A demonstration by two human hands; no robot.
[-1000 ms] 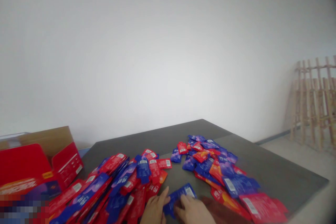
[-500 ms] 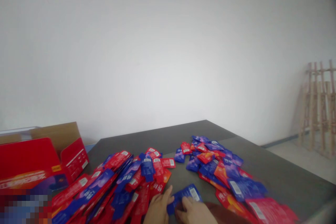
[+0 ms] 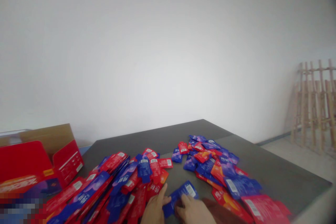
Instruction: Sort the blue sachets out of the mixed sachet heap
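Blue sachet (image 3: 180, 194) sits pinched between the closely set fingers of your left hand (image 3: 154, 210) and right hand (image 3: 194, 212), near the table (image 3: 285, 178) edge. Left heap (image 3: 118, 182) and right heap (image 3: 217, 169) crowd both sides; a hurried pull could snag neighbouring sachets or slide them off.

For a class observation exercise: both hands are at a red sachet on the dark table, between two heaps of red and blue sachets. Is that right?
No: the sachet between the left hand and the right hand is blue, not red, as the head view shows. The rest stands: the dark table, with the left heap and the right heap of red and blue sachets on either side.
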